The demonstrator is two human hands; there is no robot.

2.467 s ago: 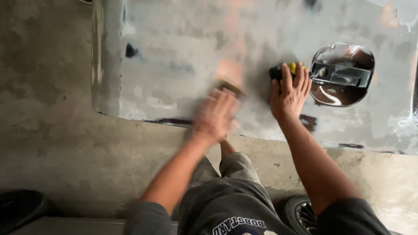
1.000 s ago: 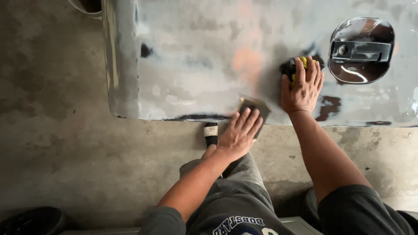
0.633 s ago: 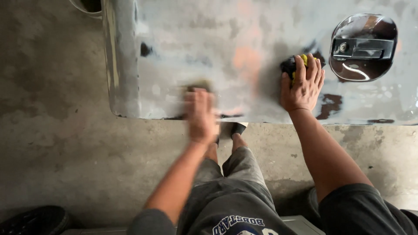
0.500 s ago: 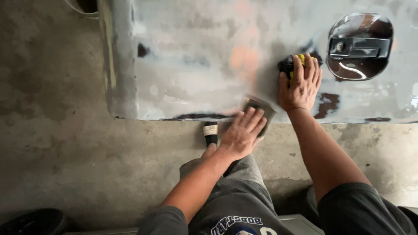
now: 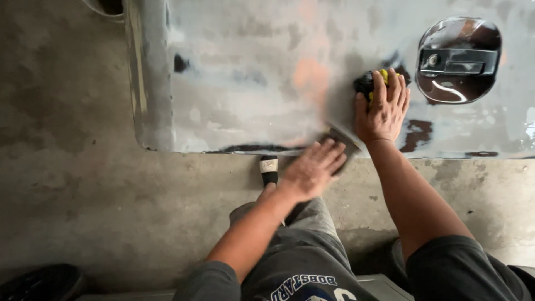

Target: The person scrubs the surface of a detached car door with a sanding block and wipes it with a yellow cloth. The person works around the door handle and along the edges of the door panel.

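The left hand (image 5: 312,170) presses a dark, flat rectangular sanding pad (image 5: 341,142) against the lower edge of the grey, primer-dulled metal body panel (image 5: 245,83). The fingers lie spread and flat on the pad's back, so the grip is an open-palm press, not a clench. The hand and pad are motion-blurred.

The right hand (image 5: 383,108) rests higher on the same panel, fingers extended over a small black-and-yellow object (image 5: 370,82), which it covers loosely. What the object is cannot be told. Just to the right sits the dark, glossy oval recess with a door handle (image 5: 458,58).

For sound sanding at this point:
- Keep the pad flat on the panel. Tilting it at the lower edge is likely to cut through the coating, where a dark strip (image 5: 245,149) already shows.
- Spread pressure across all fingers, since pressing with single fingertips tends to leave grooves.
- Blend the strokes across the pinkish-orange patch (image 5: 309,75) and the surrounding grey, so no step remains.
- Use the right hand as a brace, keeping it clear of the stroke path.
- Stay away from the dark bare spot (image 5: 415,134) near the handle recess until the edge is even.

The person kneels on the grey concrete floor (image 5: 83,184), with one black shoe (image 5: 269,170) below the panel edge.
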